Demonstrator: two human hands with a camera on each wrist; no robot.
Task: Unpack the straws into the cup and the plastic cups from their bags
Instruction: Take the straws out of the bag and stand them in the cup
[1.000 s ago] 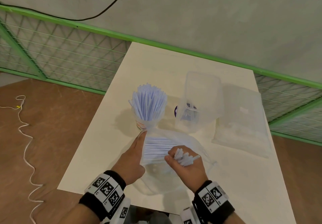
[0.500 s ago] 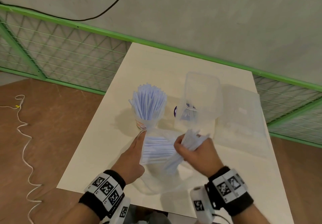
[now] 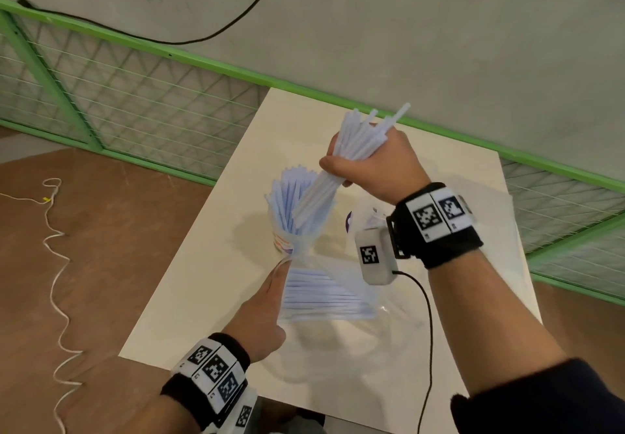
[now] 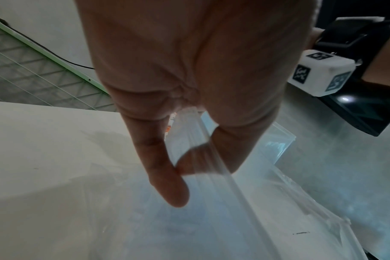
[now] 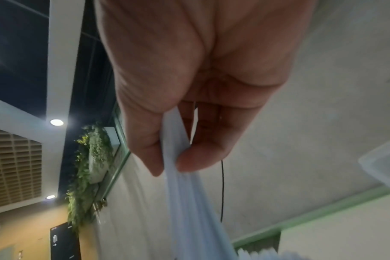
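Two hands split the work: your right hand (image 3: pixel 368 163) wraps its fingers around a bundle of straws (image 3: pixel 341 163) tilted over the already crowded cup (image 3: pixel 287 230) for dropping in, while your left hand (image 3: pixel 260 315) pinches the straw bag (image 3: pixel 324 293) on the bench (image 3: pixel 209 281), keeping its mouth open.

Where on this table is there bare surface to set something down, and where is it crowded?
Free: the table's left strip, beside the cup and left hand, and the far end behind the right hand. Crowded: the middle, with the cup, the straw bag and the clear bags on the right.
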